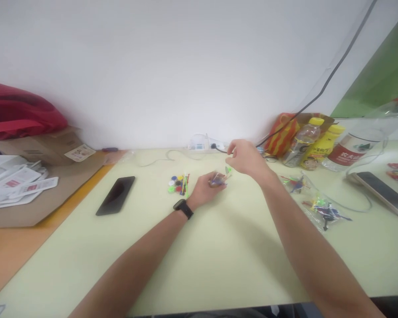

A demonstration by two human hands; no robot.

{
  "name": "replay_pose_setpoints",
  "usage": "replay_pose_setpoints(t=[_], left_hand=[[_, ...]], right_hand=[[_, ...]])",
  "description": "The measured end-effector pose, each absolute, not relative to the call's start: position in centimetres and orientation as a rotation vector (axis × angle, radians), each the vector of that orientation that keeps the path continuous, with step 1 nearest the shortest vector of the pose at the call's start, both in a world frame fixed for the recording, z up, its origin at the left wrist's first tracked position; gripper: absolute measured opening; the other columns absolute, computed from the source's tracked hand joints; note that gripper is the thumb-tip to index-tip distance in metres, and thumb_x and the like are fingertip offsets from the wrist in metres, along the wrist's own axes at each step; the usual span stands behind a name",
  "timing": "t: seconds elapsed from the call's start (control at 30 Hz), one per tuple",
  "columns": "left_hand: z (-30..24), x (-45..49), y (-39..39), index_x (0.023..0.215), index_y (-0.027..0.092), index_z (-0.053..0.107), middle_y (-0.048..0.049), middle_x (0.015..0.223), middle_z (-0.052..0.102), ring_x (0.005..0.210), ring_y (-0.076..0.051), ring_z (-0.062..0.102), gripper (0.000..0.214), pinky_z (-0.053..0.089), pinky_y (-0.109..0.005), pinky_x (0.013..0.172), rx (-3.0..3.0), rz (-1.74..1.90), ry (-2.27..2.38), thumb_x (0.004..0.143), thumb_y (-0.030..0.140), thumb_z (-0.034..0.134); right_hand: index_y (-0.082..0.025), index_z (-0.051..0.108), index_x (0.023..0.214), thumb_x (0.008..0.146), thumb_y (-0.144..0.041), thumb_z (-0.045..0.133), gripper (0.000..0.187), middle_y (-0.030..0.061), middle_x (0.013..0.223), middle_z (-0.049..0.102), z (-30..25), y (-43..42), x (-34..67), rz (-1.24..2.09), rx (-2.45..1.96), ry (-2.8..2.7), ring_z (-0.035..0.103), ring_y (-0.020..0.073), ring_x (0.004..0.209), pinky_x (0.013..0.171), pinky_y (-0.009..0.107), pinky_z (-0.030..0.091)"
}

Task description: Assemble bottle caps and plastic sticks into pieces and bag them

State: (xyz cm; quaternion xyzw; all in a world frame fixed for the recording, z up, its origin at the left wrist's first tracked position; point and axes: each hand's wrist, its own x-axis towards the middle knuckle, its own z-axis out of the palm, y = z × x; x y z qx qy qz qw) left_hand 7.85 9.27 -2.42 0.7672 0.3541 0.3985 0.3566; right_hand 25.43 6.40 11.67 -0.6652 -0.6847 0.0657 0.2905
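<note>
My left hand [205, 189], with a black watch [183, 207] at the wrist, is closed around a small clear plastic bag [218, 180] with coloured plastic pieces. A bright green piece [228, 170] shows at the top of that bag. Just above it and to the right is my right hand [247, 157], its fingers curled together; whatever they pinch, if anything, is too small to make out. Left of my left hand lie several round coloured discs [175, 183] beside a small bunch of thin coloured sticks [185, 184].
Two bags of coloured pieces [327, 211] [296, 183] lie at right, near a phone [384, 192] and bottles [303, 141]. A black phone [115, 195] lies at left. Beyond it are cardboard [53, 190], white packets [23, 183] and a red bag [20, 110]. Cables run by the wall.
</note>
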Motion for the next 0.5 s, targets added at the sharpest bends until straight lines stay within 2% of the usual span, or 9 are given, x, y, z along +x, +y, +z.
replay_pose_setpoints(t=[0.1, 0.3, 0.43, 0.5], left_hand=[[-2.3, 7.7, 9.3, 0.108, 0.02, 0.074, -0.0049, 0.102, 0.077, 0.092, -0.023, 0.07, 0.032, 0.055, -0.033, 0.083, 2.001, 1.009, 0.912, 0.082, 0.037, 0.079], [-1.8, 7.6, 9.0, 0.103, 0.018, 0.073, -0.0056, 0.098, 0.075, 0.089, -0.023, 0.069, 0.036, 0.055, -0.032, 0.079, 1.978, 0.977, 0.899, 0.079, 0.044, 0.082], [-1.4, 7.6, 8.6, 0.104, 0.018, 0.073, -0.0068, 0.1, 0.075, 0.093, -0.024, 0.069, 0.036, 0.055, -0.036, 0.085, 1.885, 1.09, 0.879, 0.083, 0.046, 0.079], [-1.3, 7.7, 8.5, 0.104, 0.017, 0.073, -0.0082, 0.103, 0.075, 0.096, -0.025, 0.07, 0.037, 0.055, -0.037, 0.089, 1.817, 1.117, 0.851, 0.084, 0.048, 0.078]], right_hand=[[-0.021, 0.066, 0.086, 0.069, -0.015, 0.071, 0.018, 0.0052, 0.085, 0.07, 11.4, 6.6, 25.5, 0.158, -1.825, -1.854, 0.062, 0.0189, 0.074, 0.061, 0.028, 0.04], [-0.021, 0.065, 0.086, 0.068, -0.018, 0.072, 0.019, 0.0025, 0.08, 0.069, 11.8, 6.5, 25.9, 0.148, -1.77, -1.879, 0.061, 0.0181, 0.072, 0.06, 0.027, 0.039], [-0.021, 0.065, 0.082, 0.074, -0.025, 0.072, 0.011, 0.0014, 0.075, 0.068, 12.5, 6.3, 26.4, 0.129, -1.612, -1.87, 0.059, 0.0173, 0.068, 0.06, 0.028, 0.039], [-0.02, 0.066, 0.083, 0.08, -0.033, 0.071, 0.014, 0.002, 0.075, 0.067, 13.0, 6.1, 26.6, 0.132, -1.491, -1.833, 0.057, 0.0164, 0.066, 0.06, 0.028, 0.04]])
